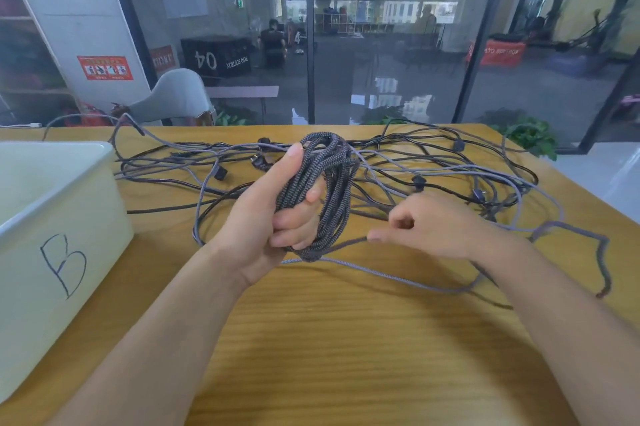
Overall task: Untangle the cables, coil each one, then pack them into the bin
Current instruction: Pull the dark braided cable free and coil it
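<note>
My left hand grips a coil of dark braided cable, held upright above the wooden table, with the thumb up along its top. My right hand pinches the loose tail of that braided cable just right of the coil's bottom. The tail runs on to the right and loops back over the table to its end. Behind the coil a tangle of black and grey cables with plugs lies spread across the table. A white bin marked "B" stands at the left.
A grey chair stands behind the table's far left edge. A glass wall runs along the back. Green plants sit beyond the table's far right corner. Bare wood lies in front of my arms.
</note>
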`<act>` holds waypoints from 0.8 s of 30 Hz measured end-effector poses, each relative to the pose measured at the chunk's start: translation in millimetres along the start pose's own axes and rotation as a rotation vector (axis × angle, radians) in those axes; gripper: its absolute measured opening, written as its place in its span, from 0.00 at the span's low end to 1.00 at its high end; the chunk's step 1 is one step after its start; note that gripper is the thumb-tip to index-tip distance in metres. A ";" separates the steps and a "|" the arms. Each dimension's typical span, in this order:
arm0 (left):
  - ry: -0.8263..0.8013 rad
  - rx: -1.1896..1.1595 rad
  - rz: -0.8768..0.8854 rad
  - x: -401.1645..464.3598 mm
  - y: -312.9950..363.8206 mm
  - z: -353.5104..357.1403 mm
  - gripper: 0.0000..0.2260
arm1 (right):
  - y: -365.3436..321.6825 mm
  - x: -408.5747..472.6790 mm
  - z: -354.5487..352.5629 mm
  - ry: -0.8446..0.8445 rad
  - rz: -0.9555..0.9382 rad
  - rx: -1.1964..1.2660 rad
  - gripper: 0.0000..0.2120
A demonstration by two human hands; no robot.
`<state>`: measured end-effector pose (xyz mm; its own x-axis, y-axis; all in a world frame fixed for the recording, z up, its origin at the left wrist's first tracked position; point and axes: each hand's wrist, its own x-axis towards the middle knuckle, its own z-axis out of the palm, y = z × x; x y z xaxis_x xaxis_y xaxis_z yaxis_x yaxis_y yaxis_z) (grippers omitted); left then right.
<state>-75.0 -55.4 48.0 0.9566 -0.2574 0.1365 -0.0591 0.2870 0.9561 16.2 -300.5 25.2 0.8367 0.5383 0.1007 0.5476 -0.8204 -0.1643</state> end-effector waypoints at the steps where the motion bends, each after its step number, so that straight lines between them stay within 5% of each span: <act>1: -0.016 0.022 -0.008 0.5 0.2 -0.6 0.23 | 4.4 1.7 -0.2 0.081 0.038 -0.019 0.39; 4: -0.078 0.074 -0.050 -0.4 0.6 0.5 0.23 | 15.4 5.2 -0.1 0.195 0.095 0.139 0.36; 9: -0.185 0.071 -0.009 -3.7 2.6 3.2 0.23 | 27.6 -5.1 -6.2 -0.226 0.018 0.486 0.12; 12: -0.223 -0.027 0.031 -3.9 0.7 6.3 0.23 | 25.4 -5.1 -2.2 -0.296 -0.013 0.475 0.10; 16: -0.307 -0.020 -0.012 -2.3 -6.9 13.0 0.23 | 8.2 7.8 12.3 -0.068 -0.008 0.249 0.17; 24: -0.191 0.264 -0.063 1.1 -7.0 7.1 0.23 | -4.3 2.6 0.3 0.476 0.100 -0.110 0.35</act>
<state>-75.5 -64.3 43.3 0.8914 -0.4428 0.0972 -0.0973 0.0226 0.9950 16.0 -295.5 25.8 0.7811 0.3295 0.5303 0.4405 -0.8928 -0.0940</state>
